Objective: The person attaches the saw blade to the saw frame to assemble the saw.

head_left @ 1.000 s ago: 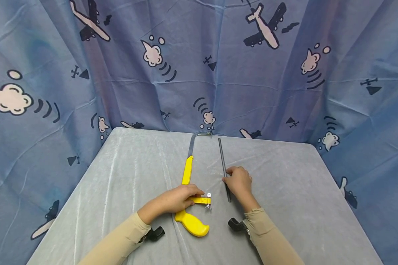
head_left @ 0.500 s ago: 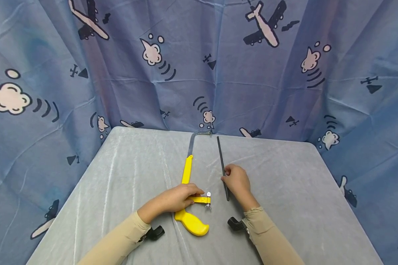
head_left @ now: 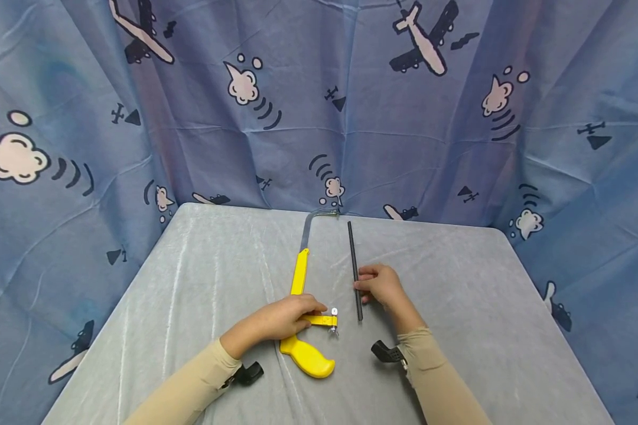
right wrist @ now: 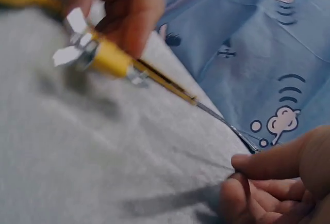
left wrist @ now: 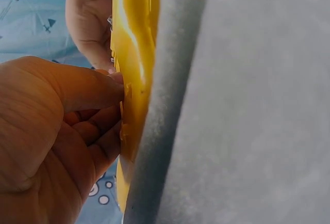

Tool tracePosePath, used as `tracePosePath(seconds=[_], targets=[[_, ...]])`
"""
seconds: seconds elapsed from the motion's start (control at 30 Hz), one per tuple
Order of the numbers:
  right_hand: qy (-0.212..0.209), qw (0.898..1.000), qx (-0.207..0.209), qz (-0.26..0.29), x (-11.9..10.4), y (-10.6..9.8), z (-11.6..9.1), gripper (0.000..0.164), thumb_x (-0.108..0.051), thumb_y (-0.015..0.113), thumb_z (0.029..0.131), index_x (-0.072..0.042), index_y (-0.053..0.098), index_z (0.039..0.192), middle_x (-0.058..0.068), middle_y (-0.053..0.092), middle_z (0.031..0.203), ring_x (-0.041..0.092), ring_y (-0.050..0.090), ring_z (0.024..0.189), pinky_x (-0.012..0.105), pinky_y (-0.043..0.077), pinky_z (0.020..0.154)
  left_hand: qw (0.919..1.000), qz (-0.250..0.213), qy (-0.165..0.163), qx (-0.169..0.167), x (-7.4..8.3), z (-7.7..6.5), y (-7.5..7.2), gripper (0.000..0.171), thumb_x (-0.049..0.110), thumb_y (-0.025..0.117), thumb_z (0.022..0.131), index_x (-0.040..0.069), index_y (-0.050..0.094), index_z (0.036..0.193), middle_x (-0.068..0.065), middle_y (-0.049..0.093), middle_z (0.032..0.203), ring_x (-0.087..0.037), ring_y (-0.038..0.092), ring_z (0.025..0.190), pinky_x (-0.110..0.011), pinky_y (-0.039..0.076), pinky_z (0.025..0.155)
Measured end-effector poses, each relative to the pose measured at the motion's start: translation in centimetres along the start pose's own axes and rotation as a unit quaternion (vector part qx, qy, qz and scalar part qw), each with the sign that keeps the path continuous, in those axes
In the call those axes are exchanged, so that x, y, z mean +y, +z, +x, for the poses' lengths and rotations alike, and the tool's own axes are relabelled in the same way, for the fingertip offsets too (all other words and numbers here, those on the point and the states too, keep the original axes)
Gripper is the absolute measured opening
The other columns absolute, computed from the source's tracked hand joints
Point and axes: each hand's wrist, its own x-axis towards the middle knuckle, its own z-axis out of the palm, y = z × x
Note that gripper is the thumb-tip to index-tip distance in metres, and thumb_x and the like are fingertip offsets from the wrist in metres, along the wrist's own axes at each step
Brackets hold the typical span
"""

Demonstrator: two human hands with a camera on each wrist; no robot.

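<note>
Your left hand (head_left: 289, 316) is gripping the yellow hacksaw frame (head_left: 300, 271) where its short yellow arm (head_left: 321, 320) is branching off above the handle (head_left: 309, 359). In the left wrist view, thumb and fingers are closing on the yellow body; the other hand is showing beyond it.

The frame is lying lengthwise on the grey surface (head_left: 457, 283), somewhat nearer the left edge than the right. Its grey bent rod (head_left: 306, 233) is reaching the far edge; the handle is pointing toward the near side. A wing nut (head_left: 333, 332) is sitting at the tip of the short arm.

Your right hand (head_left: 381, 286) is pinching a thin dark strip (head_left: 353, 260) between thumb and forefinger, to the right of the frame and apart from it. The strip is running nearly parallel to the frame, its far end pointing at the far edge. Whether its near end is touching the surface, you cannot tell here. In the right wrist view the strip is appearing nearly edge-on, as a fine line.

You are wearing beige sleeves (head_left: 441, 378), with a black wrist camera (head_left: 250, 373) projecting from each cuff. A blue airplane-print curtain (head_left: 298, 136) is hanging behind the far edge.
</note>
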Motion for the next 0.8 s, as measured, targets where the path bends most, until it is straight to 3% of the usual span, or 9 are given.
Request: tracePosePath(seconds=[0.13,0.5,0.8], targets=[[0.028,0.996,-0.044,0.078,0.02,-0.56,-0.14,0.051,0.004,0.072,0.089,0.009,0.056,0.137,0.008,0.069,0.094,0.013,0.064,0.070,0.030,0.061,0.061,0.9998,0.003,0.015,0.009,0.02,0.07,0.06,0.039,0.001,0.066,0.096,0.006,0.064,0.135,-0.001,0.067,0.118,-0.010,0.061,0.108,-0.026,0.051,0.099],[0.053,0.989,-0.071,0.121,-0.02,-0.63,-0.16,0.053,0.005,0.068,0.093,0.007,0.051,0.143,0.022,0.069,0.120,0.022,0.077,0.084,0.031,0.063,0.069,1.0000,0.001,0.008,0.006,0.11,0.09,0.07,0.040,0.000,0.066,0.096,0.008,0.064,0.135,0.000,0.067,0.117,-0.009,0.061,0.106,-0.024,0.051,0.099],[0.025,0.984,-0.080,0.156,-0.31,0.17,-0.05,0.058,0.012,0.064,0.092,0.009,0.046,0.147,0.026,0.061,0.131,0.020,0.076,0.079,0.029,0.063,0.065,0.9999,-0.006,0.009,0.010,0.11,0.04,0.01,0.039,0.001,0.067,0.096,0.006,0.065,0.134,0.000,0.067,0.116,-0.009,0.061,0.106,-0.025,0.051,0.098]])
